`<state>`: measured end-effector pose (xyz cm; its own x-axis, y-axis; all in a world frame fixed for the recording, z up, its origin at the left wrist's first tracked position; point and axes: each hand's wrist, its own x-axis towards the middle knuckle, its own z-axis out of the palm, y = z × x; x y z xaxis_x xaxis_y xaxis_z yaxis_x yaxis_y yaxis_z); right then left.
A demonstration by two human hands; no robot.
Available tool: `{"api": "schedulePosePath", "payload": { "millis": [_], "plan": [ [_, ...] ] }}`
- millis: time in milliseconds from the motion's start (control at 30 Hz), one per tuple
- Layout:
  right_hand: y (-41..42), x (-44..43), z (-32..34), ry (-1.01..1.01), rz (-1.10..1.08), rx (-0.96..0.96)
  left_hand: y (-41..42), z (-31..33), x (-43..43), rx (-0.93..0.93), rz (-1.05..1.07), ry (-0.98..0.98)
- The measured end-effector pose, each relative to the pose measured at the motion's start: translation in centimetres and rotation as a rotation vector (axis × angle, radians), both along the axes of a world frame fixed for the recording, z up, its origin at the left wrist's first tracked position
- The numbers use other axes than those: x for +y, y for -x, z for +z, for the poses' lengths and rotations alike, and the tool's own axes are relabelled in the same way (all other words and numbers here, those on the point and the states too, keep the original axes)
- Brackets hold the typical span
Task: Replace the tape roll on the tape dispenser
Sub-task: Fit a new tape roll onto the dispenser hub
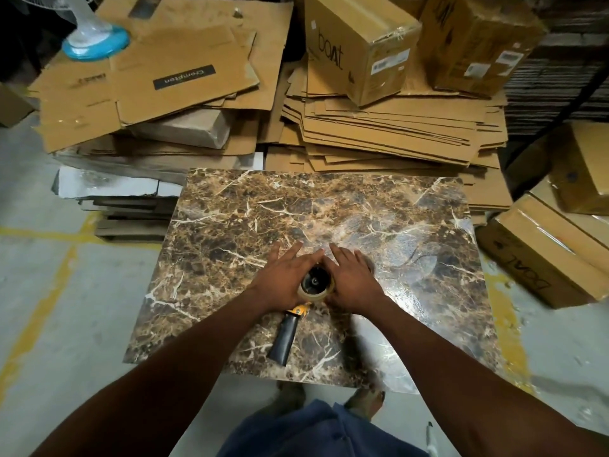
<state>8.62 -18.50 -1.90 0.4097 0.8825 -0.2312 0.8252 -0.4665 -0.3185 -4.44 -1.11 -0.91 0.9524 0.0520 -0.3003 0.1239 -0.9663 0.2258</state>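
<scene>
Cardboard fills the far half of the scene: two broad heaps of flattened cartons, the left heap and the right heap, lie side by side on the floor. Two sealed boxes stand on the right heap, one printed "boat" and a second just right of it; what they hold cannot be told. Three more sealed boxes sit at the right edge. A fan base, pale with a blue rim, rests on the left heap at the far left.

Nearer is one brown marble-patterned surface, glossy on its right side. On it, near the middle, lies one tape dispenser, its black handle pointing toward the near edge and a yellow fitting where handle meets head. One tape roll sits on the dispenser's head, its dark hub facing up.

Both hands flank the roll. The left hand lies flat against its left side with fingers spread and stretched away from the person. The right hand presses against its right side, fingers likewise extended and slightly apart.
</scene>
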Motion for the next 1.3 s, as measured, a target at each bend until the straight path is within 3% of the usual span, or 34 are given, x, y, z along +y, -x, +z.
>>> {"api": "schedulePosePath", "payload": {
  "millis": [833, 1067, 1300],
  "plan": [
    [-0.8, 1.0, -1.0, 0.136, 0.059, -0.064, -2.3, -0.4, 0.9, 0.045, -0.063, 0.049],
    [-0.5, 0.9, -1.6, 0.098, 0.091, -0.070, -2.0, -0.3, 1.2, 0.099, -0.018, -0.096],
    [-1.3, 0.8, -1.9, 0.104, 0.089, -0.027, -2.5, 0.2, 1.3, 0.150, -0.032, -0.113]
  ]
}}
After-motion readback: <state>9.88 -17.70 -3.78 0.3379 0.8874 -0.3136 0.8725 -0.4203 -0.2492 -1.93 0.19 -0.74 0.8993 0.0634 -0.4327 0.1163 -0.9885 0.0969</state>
